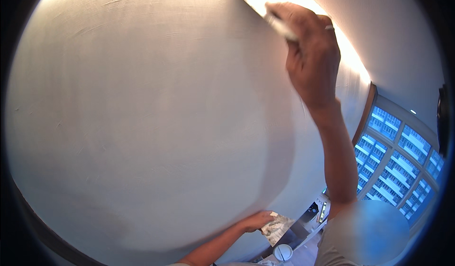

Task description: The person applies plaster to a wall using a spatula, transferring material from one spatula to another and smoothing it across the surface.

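My raised right hand (315,53), with a ring on one finger, is closed around the pale handle of a wide putty knife (283,27). The knife's blade edge lies against the pale wall (166,100) near its bright upper edge; glare washes out part of the blade. Low down, my left hand (258,221) grips a flat plate smeared with putty (276,229), close to the wall. What the plate's handle looks like is hidden.
A round white bucket (283,252) stands below the plate. Behind it, a level (323,212) and other items lie on a pale surface. At right is a large paned window (395,157) facing buildings. The ceiling (384,29) meets the wall along a glowing light strip.
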Demonstrator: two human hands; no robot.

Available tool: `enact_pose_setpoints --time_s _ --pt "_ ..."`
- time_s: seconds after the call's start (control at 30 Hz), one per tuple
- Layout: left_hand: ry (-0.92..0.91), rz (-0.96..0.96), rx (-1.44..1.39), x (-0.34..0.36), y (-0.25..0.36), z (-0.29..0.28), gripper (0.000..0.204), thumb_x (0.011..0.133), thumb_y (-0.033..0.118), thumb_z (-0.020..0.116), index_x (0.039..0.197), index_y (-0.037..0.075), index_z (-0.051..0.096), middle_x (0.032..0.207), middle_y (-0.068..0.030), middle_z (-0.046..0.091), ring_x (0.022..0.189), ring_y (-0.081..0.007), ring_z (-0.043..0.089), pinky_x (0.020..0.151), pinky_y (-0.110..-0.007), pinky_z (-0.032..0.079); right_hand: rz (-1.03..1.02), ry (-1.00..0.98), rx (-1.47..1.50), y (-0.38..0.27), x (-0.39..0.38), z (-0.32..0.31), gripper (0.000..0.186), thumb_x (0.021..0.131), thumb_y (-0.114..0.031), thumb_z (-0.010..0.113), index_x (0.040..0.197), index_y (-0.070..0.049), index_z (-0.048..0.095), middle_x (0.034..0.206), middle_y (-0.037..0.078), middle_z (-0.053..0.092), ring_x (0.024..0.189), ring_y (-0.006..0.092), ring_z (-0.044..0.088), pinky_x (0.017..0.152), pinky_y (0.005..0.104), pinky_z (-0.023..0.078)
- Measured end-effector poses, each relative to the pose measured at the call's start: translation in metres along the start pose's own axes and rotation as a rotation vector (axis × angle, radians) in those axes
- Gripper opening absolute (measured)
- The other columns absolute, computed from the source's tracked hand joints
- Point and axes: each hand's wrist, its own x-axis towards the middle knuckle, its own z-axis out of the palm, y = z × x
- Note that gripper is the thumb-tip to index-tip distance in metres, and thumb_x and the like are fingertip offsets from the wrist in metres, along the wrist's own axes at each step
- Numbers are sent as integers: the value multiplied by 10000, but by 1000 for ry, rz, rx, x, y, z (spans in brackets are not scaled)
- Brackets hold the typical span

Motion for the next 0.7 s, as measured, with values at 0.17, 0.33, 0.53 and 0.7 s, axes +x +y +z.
enact_pose_setpoints --time_s 0.17,0.33,0.53,0.7 --pt "-45 -1 -50 -2 2 -2 287 1068 212 512 1256 15 603 1028 -21 650 851 -82 595 705 -274 507 -37 -166 136 -82 -76 -35 336 942 -283 732 1278 -287 727 1273 -26 712 1054 173 637 872 332 535" --pt "-23 96 -107 9 -8 2 239 1053 196 492 1178 23 602 912 -13 636 717 -83 596 555 -285 493 -102 -329 82 -120 -144 -86 225 964 -382 707 1184 -354 745 1234 -125 704 1161 108 584 981 254 504" --pt "-46 -34 -29 15 -8 -9 284 1073 198 496 1267 17 597 1047 -18 655 885 -83 601 735 -288 519 43 -284 11 -47 -80 -110 250 951 -174 716 1185 -254 755 1152 -37 771 987 145 681 902 359 503" --pt "-27 -16 53 20 -16 -14 291 1080 225 495 1253 15 597 1022 -11 641 859 -86 586 724 -287 511 -48 13 -156 38 -29 -45 275 896 -90 739 1158 -172 762 1090 -8 777 945 211 689 856 346 528"
